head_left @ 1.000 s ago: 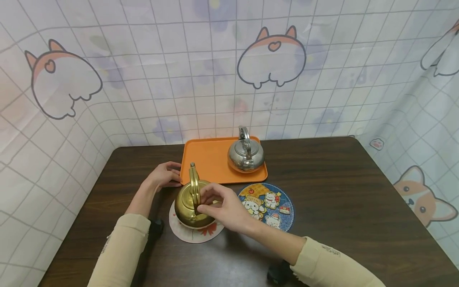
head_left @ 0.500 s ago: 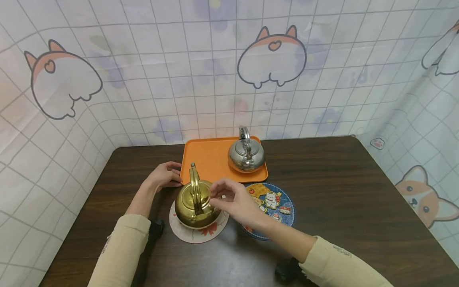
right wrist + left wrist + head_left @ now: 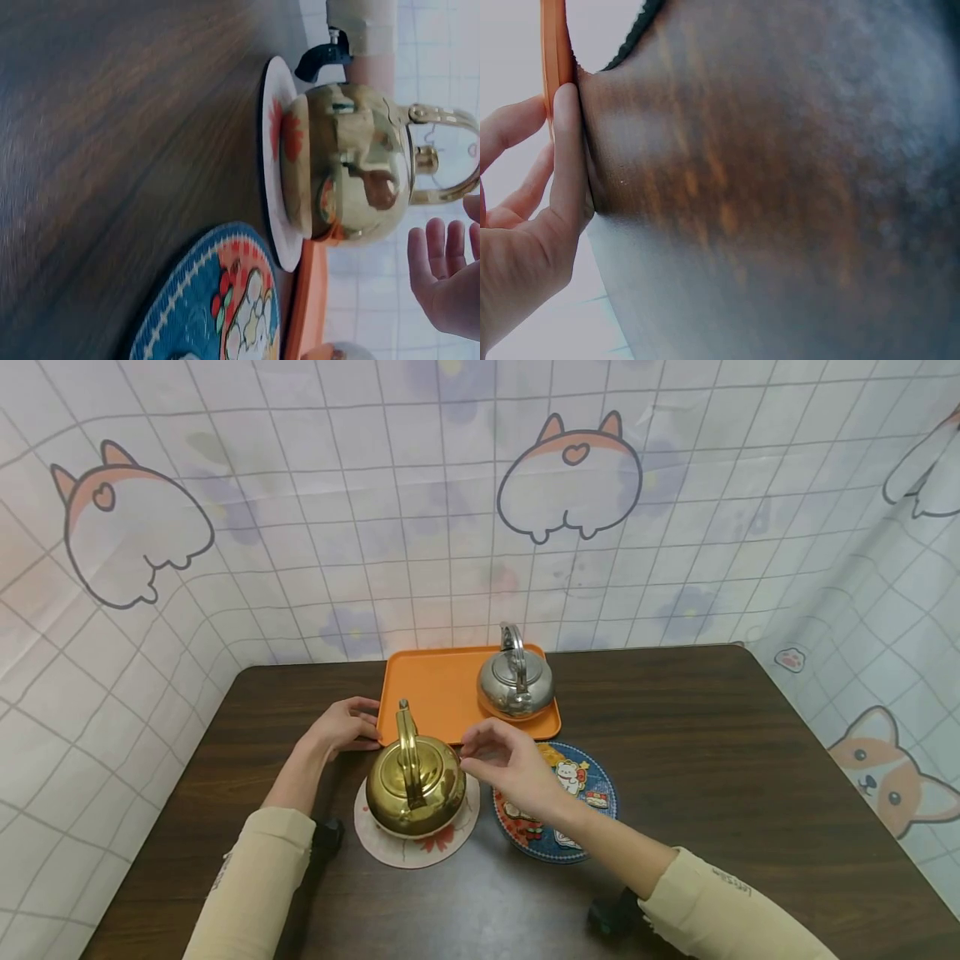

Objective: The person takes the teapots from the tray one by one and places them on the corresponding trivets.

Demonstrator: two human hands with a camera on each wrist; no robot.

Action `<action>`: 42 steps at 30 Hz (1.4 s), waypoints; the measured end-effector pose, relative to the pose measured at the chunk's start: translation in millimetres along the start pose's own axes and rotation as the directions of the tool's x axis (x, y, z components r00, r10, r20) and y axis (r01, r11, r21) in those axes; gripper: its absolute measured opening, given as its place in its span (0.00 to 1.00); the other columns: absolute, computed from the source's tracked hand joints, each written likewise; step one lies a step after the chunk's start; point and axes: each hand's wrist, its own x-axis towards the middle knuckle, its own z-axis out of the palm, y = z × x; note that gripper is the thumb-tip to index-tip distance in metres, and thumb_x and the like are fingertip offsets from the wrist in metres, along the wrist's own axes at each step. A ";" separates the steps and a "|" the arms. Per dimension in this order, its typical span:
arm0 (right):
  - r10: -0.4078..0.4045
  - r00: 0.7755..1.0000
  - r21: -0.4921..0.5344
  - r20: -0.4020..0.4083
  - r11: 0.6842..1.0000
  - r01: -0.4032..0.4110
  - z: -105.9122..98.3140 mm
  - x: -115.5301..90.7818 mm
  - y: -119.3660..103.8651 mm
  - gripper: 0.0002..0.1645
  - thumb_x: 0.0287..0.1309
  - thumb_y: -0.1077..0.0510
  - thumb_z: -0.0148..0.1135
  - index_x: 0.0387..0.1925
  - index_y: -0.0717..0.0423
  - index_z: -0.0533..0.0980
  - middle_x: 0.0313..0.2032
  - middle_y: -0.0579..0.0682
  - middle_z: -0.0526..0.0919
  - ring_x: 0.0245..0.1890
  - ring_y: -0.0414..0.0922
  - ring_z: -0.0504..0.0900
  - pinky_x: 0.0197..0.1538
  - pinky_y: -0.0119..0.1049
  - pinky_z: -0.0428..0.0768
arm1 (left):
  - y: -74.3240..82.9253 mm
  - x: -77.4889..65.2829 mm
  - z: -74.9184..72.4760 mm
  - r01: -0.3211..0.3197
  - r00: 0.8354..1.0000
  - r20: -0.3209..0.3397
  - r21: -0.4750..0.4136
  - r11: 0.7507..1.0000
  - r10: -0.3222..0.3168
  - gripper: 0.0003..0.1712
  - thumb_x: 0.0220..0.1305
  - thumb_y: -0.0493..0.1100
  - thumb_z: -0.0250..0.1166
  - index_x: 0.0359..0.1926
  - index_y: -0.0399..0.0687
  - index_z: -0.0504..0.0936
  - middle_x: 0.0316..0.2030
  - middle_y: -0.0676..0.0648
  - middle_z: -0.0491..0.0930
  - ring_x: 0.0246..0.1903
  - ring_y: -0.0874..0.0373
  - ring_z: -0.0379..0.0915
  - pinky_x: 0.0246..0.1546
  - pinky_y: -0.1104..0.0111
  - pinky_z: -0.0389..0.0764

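A gold kettle point(image 3: 416, 789) with an upright handle stands on a pale round mat point(image 3: 375, 847) printed with red flowers. Just right of the kettle hovers my right hand point(image 3: 521, 777), its fingers loosely curved around nothing. The right wrist view shows this hand point(image 3: 450, 292) beside the handle of the gold kettle point(image 3: 360, 172), with a gap between them. My left hand point(image 3: 341, 727) rests at the left edge of the orange tray point(image 3: 420, 693), fingertips touching its side. Up close in the left wrist view, relaxed fingers point(image 3: 566, 150) lie against the tray rim point(image 3: 553, 52).
On the tray's right half sits a silver kettle point(image 3: 495, 689). A round blue mat with cartoon bears point(image 3: 603, 802) lies right of the gold kettle, partly under my right forearm. The dark wooden table point(image 3: 712, 760) meets a patterned curtain point(image 3: 675, 568) at the back.
My right hand has left the gold kettle's handle and drawn away to the right. The kettle stays on its mat, and my left hand stays at the tray.
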 end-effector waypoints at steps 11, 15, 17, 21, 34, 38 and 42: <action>0.015 0.998 -0.091 -0.057 0.996 -0.021 -22.2 7.3 0.8 0.14 0.67 0.66 0.66 0.52 0.61 0.76 0.49 0.60 0.81 0.49 0.49 0.82 0.54 0.39 0.83 | 0.0 -1.2 -0.6 -0.005 1.000 -0.002 -0.001 1.000 0.005 0.39 0.65 0.22 0.63 0.75 0.34 0.61 0.54 0.34 0.74 0.38 0.53 0.83 0.45 0.59 0.88; -0.004 0.996 -0.104 -0.084 0.995 -0.005 -30.1 10.3 0.0 0.16 0.66 0.67 0.66 0.53 0.63 0.75 0.49 0.60 0.80 0.49 0.50 0.81 0.56 0.42 0.82 | -0.2 -1.0 -0.5 -0.010 1.000 0.001 0.001 1.000 0.010 0.39 0.65 0.22 0.62 0.75 0.34 0.61 0.54 0.34 0.74 0.38 0.52 0.83 0.44 0.60 0.88; -0.014 0.995 -0.112 -0.098 0.994 0.003 -34.6 11.4 -1.2 0.16 0.66 0.67 0.66 0.54 0.64 0.75 0.50 0.62 0.80 0.50 0.50 0.81 0.57 0.42 0.81 | -0.3 -0.8 -0.2 -0.014 1.000 0.003 0.001 1.000 0.014 0.39 0.65 0.22 0.62 0.74 0.33 0.61 0.54 0.34 0.74 0.38 0.52 0.83 0.44 0.60 0.88; -0.015 0.992 -0.131 -0.124 0.991 -0.001 -44.7 13.0 -3.6 0.18 0.67 0.67 0.66 0.56 0.64 0.75 0.51 0.63 0.80 0.50 0.50 0.81 0.59 0.46 0.80 | 0.6 -1.7 0.2 -0.020 1.000 0.013 -0.004 1.000 0.021 0.39 0.65 0.23 0.63 0.75 0.33 0.61 0.54 0.34 0.74 0.38 0.52 0.83 0.45 0.59 0.88; 0.003 0.985 -0.170 -0.170 0.985 -0.032 -76.5 19.2 -9.0 0.24 0.68 0.65 0.65 0.63 0.64 0.71 0.55 0.64 0.79 0.52 0.54 0.80 0.50 0.34 0.82 | -1.0 -0.9 0.5 -0.018 1.000 0.015 -0.008 1.000 0.018 0.39 0.64 0.22 0.63 0.74 0.33 0.61 0.52 0.35 0.75 0.38 0.52 0.83 0.44 0.59 0.88; 0.019 0.982 -0.140 -0.186 0.989 -0.045 -83.1 23.5 -10.4 0.27 0.69 0.65 0.65 0.66 0.65 0.69 0.57 0.65 0.78 0.54 0.56 0.79 0.51 0.33 0.81 | -2.1 0.8 -0.6 -0.021 1.000 0.013 -0.003 1.000 0.021 0.39 0.64 0.22 0.63 0.74 0.33 0.62 0.52 0.35 0.75 0.37 0.52 0.83 0.43 0.61 0.88; 0.045 0.975 -0.089 -0.216 0.994 -0.066 -88.4 29.2 -8.4 0.28 0.69 0.66 0.64 0.67 0.65 0.68 0.59 0.65 0.77 0.55 0.55 0.78 0.51 0.32 0.82 | -2.7 1.5 -1.7 -0.019 1.000 0.009 -0.002 1.000 0.019 0.38 0.64 0.22 0.63 0.74 0.34 0.62 0.52 0.35 0.75 0.37 0.53 0.83 0.43 0.61 0.88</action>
